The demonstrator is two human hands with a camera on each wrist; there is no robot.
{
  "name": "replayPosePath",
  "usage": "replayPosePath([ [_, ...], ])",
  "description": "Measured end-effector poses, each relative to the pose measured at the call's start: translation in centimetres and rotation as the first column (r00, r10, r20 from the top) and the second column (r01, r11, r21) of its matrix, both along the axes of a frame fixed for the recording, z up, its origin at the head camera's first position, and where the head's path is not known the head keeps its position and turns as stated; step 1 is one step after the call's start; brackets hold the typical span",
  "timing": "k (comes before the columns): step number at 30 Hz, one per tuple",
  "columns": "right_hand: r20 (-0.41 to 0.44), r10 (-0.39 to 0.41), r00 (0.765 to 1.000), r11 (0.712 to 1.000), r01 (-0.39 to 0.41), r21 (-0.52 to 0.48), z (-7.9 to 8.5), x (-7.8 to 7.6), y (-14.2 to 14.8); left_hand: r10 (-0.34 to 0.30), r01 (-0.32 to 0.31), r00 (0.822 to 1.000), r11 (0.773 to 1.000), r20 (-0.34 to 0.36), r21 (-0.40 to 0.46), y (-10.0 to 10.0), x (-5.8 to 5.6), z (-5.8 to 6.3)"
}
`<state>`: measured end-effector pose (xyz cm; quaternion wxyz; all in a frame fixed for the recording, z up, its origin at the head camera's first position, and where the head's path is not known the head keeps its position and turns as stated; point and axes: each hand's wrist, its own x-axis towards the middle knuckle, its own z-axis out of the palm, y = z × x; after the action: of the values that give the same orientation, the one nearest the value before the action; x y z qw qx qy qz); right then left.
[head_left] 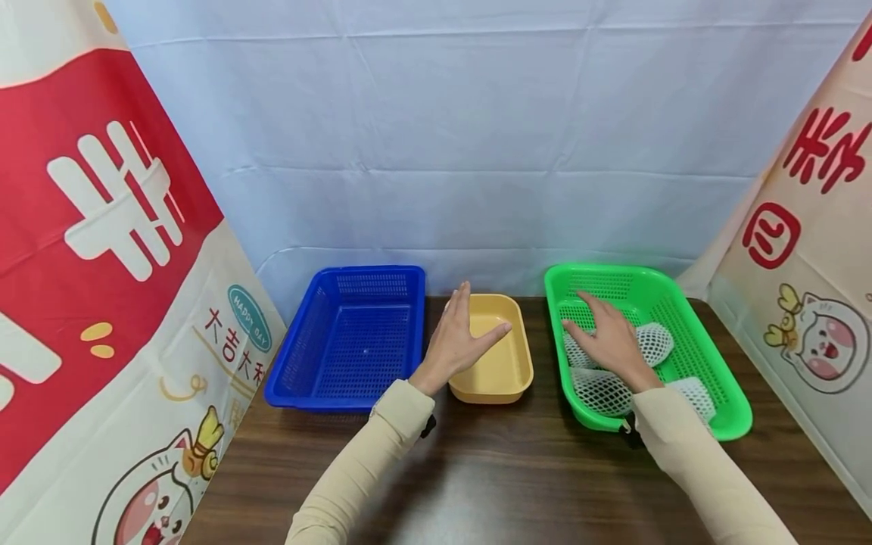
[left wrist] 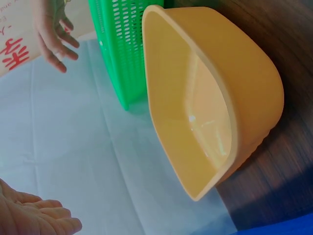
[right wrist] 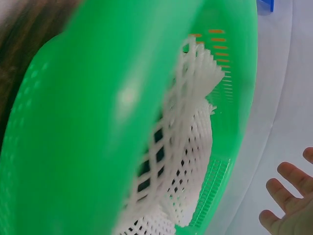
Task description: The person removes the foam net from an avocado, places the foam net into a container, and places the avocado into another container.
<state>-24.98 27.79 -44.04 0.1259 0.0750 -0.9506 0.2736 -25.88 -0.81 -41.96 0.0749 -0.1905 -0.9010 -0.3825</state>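
Observation:
My left hand (head_left: 451, 342) hovers at the left side of the small yellow tub (head_left: 492, 396), fingers straight and thumb spread out over it. Nothing is held in it. My right hand (head_left: 608, 338) hangs over the green basket (head_left: 715, 371), fingers loosely spread and holding nothing. Beneath it lie several white foam nets (head_left: 602, 390) in the basket. Dark gaps show through the mesh of a foam net (right wrist: 188, 142) in the right wrist view; what is inside cannot be made out.
A blue perforated basket (head_left: 415, 341) stands left of the yellow tub on the dark wooden table (head_left: 504, 484). Behind everything hangs a pale cloth (head_left: 463, 136). Printed red and white cloths (head_left: 61, 265) close off both sides.

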Motion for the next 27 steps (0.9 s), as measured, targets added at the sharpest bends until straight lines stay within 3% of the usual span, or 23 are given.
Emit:
replayPosePath([
  [19,-0.019,0.034,0.999,0.999,-0.033,0.032,-1.7,1.7,2.4,-0.020,0.020,1.000,0.999,0.014,-0.026,1.3,0.8,-1.3],
  [27,0.011,0.060,0.998,0.998,-0.060,0.016,-1.8,2.6,2.9,-0.036,0.036,0.999,0.998,0.004,-0.054,1.7,1.2,-1.7],
])
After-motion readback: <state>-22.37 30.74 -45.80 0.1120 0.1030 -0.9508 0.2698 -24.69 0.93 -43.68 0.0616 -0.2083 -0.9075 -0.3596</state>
